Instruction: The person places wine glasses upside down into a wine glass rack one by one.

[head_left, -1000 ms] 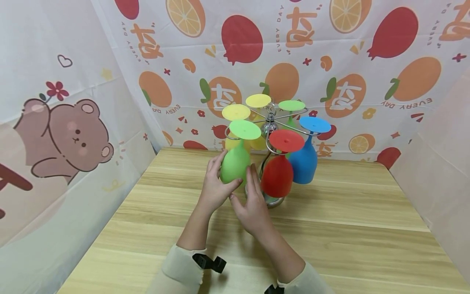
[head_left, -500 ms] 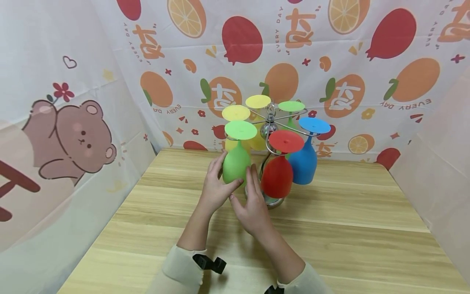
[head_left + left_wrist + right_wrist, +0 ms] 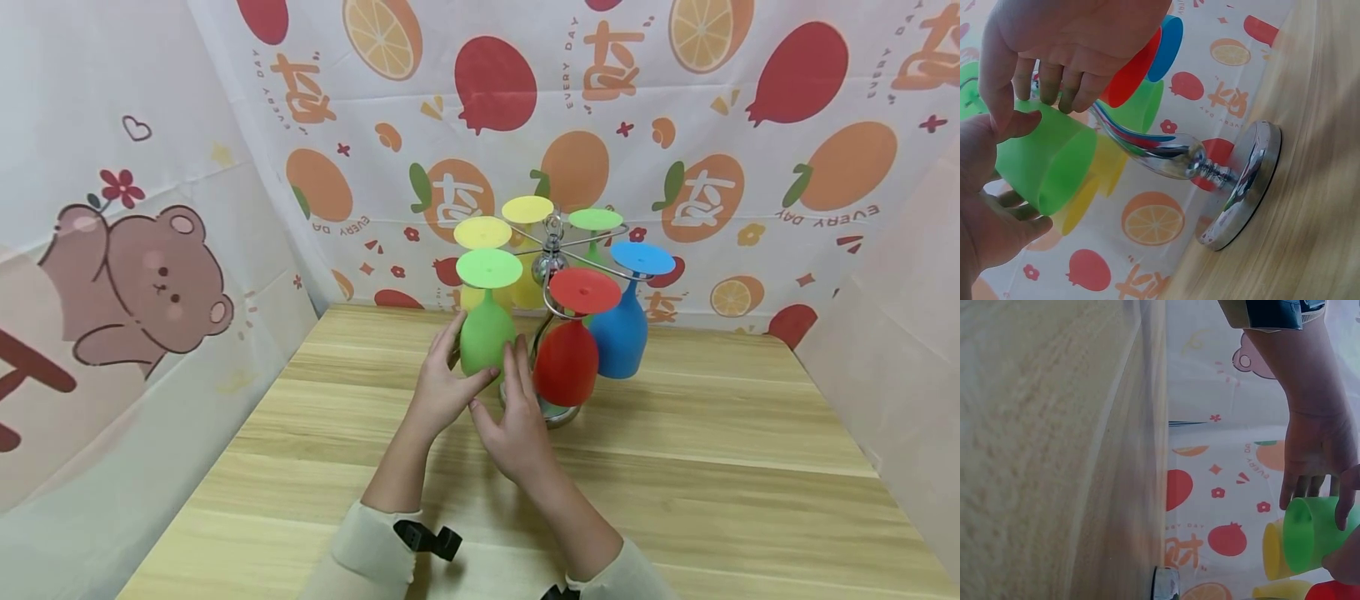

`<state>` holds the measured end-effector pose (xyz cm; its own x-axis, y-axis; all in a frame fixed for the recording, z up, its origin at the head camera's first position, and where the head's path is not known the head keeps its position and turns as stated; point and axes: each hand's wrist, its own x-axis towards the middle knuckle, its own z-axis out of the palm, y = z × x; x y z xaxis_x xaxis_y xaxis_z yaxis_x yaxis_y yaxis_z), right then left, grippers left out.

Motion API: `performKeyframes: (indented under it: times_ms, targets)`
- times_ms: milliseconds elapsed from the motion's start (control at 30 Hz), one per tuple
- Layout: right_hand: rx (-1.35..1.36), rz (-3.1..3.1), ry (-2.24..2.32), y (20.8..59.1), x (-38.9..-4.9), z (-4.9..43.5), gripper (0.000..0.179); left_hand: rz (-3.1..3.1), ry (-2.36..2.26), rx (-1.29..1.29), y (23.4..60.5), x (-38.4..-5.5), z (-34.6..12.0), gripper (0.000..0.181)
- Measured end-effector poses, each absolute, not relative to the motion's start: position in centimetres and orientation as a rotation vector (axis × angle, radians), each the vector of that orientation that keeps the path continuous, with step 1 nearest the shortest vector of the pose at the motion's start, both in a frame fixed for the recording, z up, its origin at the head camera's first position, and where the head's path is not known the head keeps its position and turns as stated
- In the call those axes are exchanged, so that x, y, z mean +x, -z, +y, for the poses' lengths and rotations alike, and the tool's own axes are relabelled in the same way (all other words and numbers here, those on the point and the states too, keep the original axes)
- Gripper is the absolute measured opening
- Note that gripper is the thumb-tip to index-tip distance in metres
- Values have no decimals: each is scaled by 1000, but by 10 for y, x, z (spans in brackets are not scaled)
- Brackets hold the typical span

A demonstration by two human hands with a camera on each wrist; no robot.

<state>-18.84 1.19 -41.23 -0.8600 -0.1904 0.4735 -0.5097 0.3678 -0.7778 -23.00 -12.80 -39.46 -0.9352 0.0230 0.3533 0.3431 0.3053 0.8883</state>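
In the head view, a green plastic goblet (image 3: 486, 337) hangs upside down by its foot on the near left of a chrome stemware rack (image 3: 552, 243). My left hand (image 3: 441, 387) holds its bowl, thumb in front and fingers round the left side. Against the bowl's right side rest the straight fingers of my right hand (image 3: 519, 421). Both hands flank the bowl in the left wrist view, where its open rim (image 3: 1069, 172) shows. A red goblet (image 3: 567, 364) hangs just right of my right fingertips.
A blue goblet (image 3: 622, 337), two yellow goblets (image 3: 482, 232) and another green goblet (image 3: 596, 220) hang round the rack. Its round chrome base (image 3: 1241, 187) stands on the wooden table (image 3: 675, 467). Printed cloth (image 3: 337, 83) covers the walls behind and beside.
The green goblet's foot has shifted slightly left while its bowl has moved a little right, so it hangs straighter. Both hands keep nearly the same place.
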Motion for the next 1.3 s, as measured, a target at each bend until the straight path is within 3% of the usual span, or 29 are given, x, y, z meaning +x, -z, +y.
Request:
performKeyframes:
  times_ms: [733,1300]
  targets:
    - [580,-2312,-1456,412,-210,4,87,-2321,1720,-360,395,-254,-134,88]
    - [566,-2260,-1499,416,-201,9,92,-2314,1719,-341,400,-241,-124,87]
